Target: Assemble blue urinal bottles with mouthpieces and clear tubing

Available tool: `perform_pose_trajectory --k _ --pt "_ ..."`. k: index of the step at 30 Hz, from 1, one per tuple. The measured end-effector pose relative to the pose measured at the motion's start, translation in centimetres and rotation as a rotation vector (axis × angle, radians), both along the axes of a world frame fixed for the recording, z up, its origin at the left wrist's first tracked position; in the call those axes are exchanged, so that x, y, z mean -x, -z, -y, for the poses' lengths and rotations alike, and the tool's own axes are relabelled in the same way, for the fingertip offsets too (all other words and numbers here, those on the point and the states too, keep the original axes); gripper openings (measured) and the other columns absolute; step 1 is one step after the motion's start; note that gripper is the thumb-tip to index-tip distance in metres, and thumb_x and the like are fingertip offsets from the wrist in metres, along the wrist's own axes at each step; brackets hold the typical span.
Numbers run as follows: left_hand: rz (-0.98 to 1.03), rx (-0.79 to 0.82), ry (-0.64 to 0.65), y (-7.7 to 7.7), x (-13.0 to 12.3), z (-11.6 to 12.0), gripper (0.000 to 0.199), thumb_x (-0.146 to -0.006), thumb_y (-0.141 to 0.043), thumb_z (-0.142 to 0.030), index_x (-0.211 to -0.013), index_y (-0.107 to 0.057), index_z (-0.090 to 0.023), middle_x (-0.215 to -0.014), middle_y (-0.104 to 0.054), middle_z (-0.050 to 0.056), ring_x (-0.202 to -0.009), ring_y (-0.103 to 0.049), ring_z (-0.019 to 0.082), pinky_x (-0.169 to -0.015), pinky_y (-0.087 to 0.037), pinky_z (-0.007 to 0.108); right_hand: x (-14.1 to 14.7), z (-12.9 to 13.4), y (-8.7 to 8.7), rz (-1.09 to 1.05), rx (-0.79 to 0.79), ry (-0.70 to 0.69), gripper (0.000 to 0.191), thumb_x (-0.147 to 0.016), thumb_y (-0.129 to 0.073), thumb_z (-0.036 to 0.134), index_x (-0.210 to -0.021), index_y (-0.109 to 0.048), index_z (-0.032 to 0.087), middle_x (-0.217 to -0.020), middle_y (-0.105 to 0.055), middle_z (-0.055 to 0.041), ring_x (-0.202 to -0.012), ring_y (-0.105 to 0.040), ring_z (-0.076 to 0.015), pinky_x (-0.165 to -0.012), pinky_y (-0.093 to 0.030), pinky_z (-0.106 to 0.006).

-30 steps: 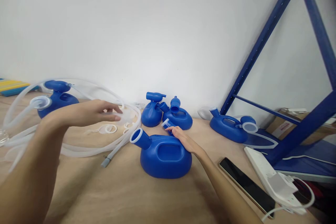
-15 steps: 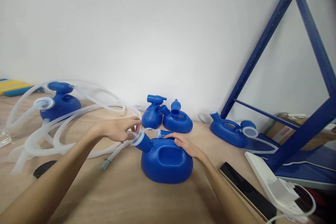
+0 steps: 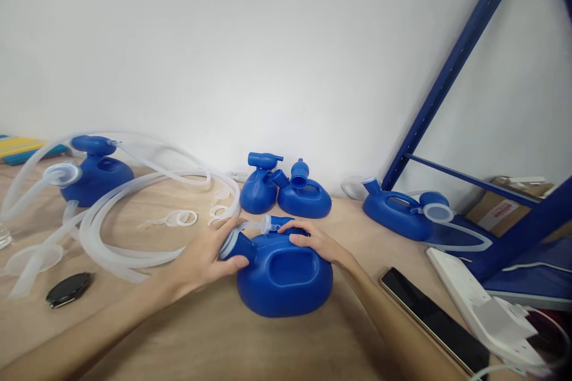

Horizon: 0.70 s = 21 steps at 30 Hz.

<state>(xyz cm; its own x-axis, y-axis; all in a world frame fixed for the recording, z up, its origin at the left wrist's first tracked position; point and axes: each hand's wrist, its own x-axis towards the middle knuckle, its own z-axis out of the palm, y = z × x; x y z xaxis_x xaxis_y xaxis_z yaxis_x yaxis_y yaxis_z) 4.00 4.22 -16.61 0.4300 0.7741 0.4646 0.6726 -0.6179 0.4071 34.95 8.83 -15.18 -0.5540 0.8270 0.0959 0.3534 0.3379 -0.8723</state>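
A blue plastic urinal bottle (image 3: 286, 294) stands upright before me, its neck slanting up to the left. My left hand (image 3: 208, 259) is closed round that neck, thumb in front, and covers most of the pale cap at the mouth. On the bottle's upper right side lies my right hand (image 3: 315, 241), fingers bent over the top by the handle. Close to its fingertips is a blue spout piece (image 3: 279, 222) with a clear collar, joined to the cap by a pale strap. Part of the spout piece is hidden behind the right fingers.
Coiled clear hose (image 3: 100, 238), white rings (image 3: 181, 218) and a black oval object (image 3: 68, 290) lie left. Two blue bottles (image 3: 306, 199) stand by the wall, another (image 3: 393, 214) at right, one (image 3: 98, 178) at far left. A phone (image 3: 433, 318) and power strip (image 3: 460, 283) lie right, near a blue rack (image 3: 456, 71).
My left hand has come down from the bottle's mouth and closed round the neck. The hose end with a grey clip has left view near it. My right hand stays on the bottle.
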Motion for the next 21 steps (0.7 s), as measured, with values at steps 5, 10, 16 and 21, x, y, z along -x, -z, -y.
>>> perform_pose_trajectory --k 5,10,16,21 --pt "-0.023 -0.214 0.002 0.2 -0.9 0.2 0.058 -0.091 -0.061 -0.062 -0.128 -0.056 -0.018 -0.116 -0.071 0.014 -0.099 -0.071 0.029 -0.085 -0.057 0.037 0.3 0.2 -0.6 0.042 -0.032 0.010 0.040 -0.086 -0.067 0.058 -0.107 -0.076 0.025 -0.121 -0.070 -0.0068 -0.119 -0.060 -0.0345 -0.110 -0.041 -0.050" --pt "-0.159 -0.313 0.113 -0.8 -0.6 -0.2 0.049 -0.098 -0.053 -0.058 -0.127 -0.054 -0.018 -0.113 -0.071 0.013 -0.096 -0.073 0.026 -0.083 -0.057 0.033 0.6 0.3 -1.0 0.069 -0.039 0.024 0.037 -0.088 -0.065 0.055 -0.105 -0.077 0.025 -0.118 -0.071 -0.0068 -0.117 -0.061 -0.0344 -0.109 -0.041 -0.050" --pt "-0.487 -0.266 0.323 -2.2 1.2 -2.8 0.066 -0.098 -0.046 -0.067 -0.136 -0.052 -0.013 -0.120 -0.071 0.018 -0.099 -0.073 0.028 -0.083 -0.055 0.033 0.4 0.1 -0.9 0.051 -0.028 -0.042 0.037 -0.091 -0.062 0.055 -0.107 -0.074 0.023 -0.117 -0.069 -0.0057 -0.114 -0.062 -0.0314 -0.107 -0.043 -0.045" --pt "-0.640 -0.221 0.348 -4.1 1.7 -3.0 0.077 -0.097 -0.046 -0.068 -0.153 -0.044 -0.015 -0.136 -0.064 0.021 -0.112 -0.070 0.032 -0.093 -0.053 0.038 -0.2 0.1 -0.5 0.015 -0.038 -0.079 0.043 -0.095 -0.057 0.059 -0.115 -0.071 0.023 -0.123 -0.068 -0.0060 -0.117 -0.060 -0.0301 -0.108 -0.043 -0.044"
